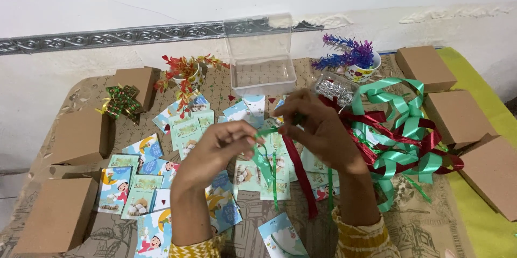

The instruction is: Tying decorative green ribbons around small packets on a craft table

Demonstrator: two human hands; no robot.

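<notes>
My left hand and my right hand are raised over the middle of the table, fingertips close together. Both pinch a thin green ribbon that hangs down between them in loops. A dark red ribbon strip trails under my right hand toward the table's front. Below the hands lie several small printed cards with cartoon figures, spread across the patterned tablecloth. To the right of my right hand sits a tangled heap of wide green and red ribbon.
An open clear plastic box stands at the back centre. Brown cardboard boxes line the left side, and more boxes line the right. A green-red bow, a red plant pot and a purple plant pot stand at the back.
</notes>
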